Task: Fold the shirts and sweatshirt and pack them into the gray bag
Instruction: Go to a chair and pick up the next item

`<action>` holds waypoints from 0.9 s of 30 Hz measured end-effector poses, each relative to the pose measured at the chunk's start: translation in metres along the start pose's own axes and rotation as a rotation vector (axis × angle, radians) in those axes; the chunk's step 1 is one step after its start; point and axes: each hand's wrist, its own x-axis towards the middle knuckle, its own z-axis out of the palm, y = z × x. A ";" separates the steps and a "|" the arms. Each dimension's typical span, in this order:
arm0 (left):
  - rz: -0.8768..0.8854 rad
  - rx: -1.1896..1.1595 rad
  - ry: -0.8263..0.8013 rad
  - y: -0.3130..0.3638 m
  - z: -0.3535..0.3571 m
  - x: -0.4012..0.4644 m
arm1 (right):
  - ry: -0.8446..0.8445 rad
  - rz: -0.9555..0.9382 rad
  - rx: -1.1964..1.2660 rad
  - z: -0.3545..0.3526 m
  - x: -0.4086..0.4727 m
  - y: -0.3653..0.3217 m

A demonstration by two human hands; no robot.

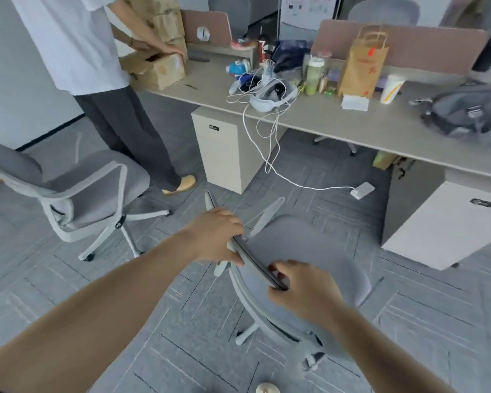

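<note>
**Both hands on a dark slab above a grey chair**

Head view: the left hand (216,235) and the right hand (301,287) each have their grip curled round one end of a thin dark flat slab (255,260), seen edge-on and slanting above the seat of a grey fabric office chair (309,251). The soft gray bag (465,114) lies on the long beige bench (338,123) at far right, well apart from the hands. Also on the bench stand a brown paper carrier bag (362,63) and a white paper cup (390,87). A person in a white shirt (65,38) stands at left beside cardboard boxes (159,66). No shirts or sweatshirt can be made out.
</note>
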 end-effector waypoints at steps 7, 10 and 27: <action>0.323 0.022 0.268 -0.015 0.021 0.027 | 0.115 0.223 -0.077 0.017 -0.021 -0.007; 0.398 -0.033 0.322 -0.008 0.022 0.039 | 0.274 0.253 -0.134 0.026 -0.030 0.002; 0.304 -0.095 0.405 0.012 0.015 0.117 | 0.179 0.188 -0.144 -0.039 0.021 0.096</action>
